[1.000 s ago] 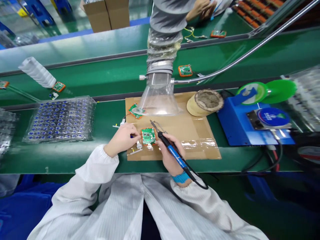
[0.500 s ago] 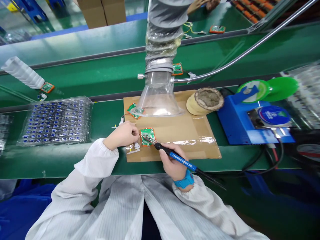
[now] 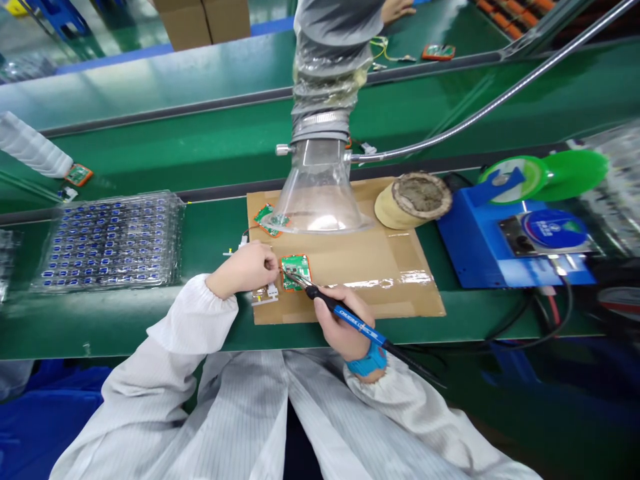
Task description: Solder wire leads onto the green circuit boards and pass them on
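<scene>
My right hand (image 3: 346, 322) is closed round the blue and black handle of a soldering iron (image 3: 356, 321). The iron's tip meets the left part of a green circuit board with an orange edge (image 3: 297, 272), which lies on a cardboard sheet (image 3: 370, 267). At the board's left edge my left hand (image 3: 249, 268) pinches a thin wire, mostly hidden by the fingers. A white connector (image 3: 271, 291) lies just below that hand. Further back on the cardboard sits a second green board (image 3: 270, 220), partly behind a clear funnel hood (image 3: 320, 193).
A yellowish round pot (image 3: 413, 200) stands at the cardboard's back right, beside a blue soldering station (image 3: 470, 233) with a green reel. Clear trays of small blue parts (image 3: 113, 240) lie left. Boards (image 3: 79, 175) rest on the green strip behind. Another person's hand (image 3: 397, 10) shows far back.
The iron's handle and my right hand have shifted slightly left. Boards on the strip behind have moved left. The other person's hand has changed position.
</scene>
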`<state>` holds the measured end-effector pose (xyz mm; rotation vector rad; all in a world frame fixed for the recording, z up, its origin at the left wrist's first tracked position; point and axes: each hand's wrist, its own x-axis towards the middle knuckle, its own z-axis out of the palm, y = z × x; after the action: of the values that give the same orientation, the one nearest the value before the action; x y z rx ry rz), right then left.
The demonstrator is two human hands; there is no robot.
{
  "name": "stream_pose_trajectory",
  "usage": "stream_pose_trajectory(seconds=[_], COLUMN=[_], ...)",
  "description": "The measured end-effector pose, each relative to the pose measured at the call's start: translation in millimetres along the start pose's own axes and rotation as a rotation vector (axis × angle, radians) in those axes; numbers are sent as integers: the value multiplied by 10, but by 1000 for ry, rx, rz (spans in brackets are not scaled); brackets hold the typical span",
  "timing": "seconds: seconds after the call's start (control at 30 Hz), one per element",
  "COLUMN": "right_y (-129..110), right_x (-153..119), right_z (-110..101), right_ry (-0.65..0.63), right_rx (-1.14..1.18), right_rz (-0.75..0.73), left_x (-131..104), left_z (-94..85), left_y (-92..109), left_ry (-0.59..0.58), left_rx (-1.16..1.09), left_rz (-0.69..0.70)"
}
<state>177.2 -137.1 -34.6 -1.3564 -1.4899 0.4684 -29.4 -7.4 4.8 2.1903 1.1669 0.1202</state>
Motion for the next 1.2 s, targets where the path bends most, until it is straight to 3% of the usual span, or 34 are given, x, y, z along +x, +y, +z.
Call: stream_pose_trajectory(seconds=[1.2], right_y=[17], right_x=[14], right_z=[24], right_ry=[-10], right_rx=[25], right_rz=[-97], left_x=[10], left_z=[-47], left_y=[12], left_ry=[-18], left_rx=[-25], left_rz=[-13])
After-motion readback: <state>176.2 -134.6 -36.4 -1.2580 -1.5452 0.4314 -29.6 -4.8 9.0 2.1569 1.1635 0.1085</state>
